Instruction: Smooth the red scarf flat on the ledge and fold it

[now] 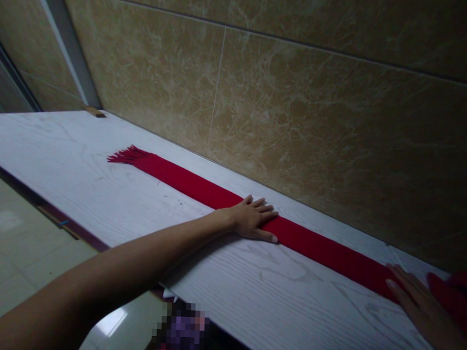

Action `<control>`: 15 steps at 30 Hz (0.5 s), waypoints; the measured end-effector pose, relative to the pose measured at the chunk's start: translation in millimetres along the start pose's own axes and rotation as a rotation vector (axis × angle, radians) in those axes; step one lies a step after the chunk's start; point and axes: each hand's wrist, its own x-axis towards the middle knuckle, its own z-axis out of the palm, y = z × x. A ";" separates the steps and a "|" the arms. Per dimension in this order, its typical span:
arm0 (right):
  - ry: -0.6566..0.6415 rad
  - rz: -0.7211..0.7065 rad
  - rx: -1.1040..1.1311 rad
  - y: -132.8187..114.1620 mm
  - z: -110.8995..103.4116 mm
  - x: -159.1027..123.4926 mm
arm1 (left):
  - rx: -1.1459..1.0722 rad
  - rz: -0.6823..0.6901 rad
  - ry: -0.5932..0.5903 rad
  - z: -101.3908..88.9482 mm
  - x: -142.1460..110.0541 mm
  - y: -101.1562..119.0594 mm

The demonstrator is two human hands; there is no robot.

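A long red scarf lies flat in a narrow strip along the white table, with its fringed end at the far left. My left hand rests palm down across the middle of the strip, fingers spread. Toward the right, my right hand lies flat over the scarf with its fingers stretched out. Beyond that hand, more red fabric is bunched up at the right edge of the view, dark and partly cut off.
The white wood-grain table runs along a brown marbled tile wall. At the table's far corner sits a small wooden block. Pale floor tiles show below the front edge, beside a pixelated patch at the bottom.
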 end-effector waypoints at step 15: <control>-0.010 -0.033 0.021 5.2 3.1 -4.2 | 0.032 -0.004 -0.017 -1.2 -0.4 1.1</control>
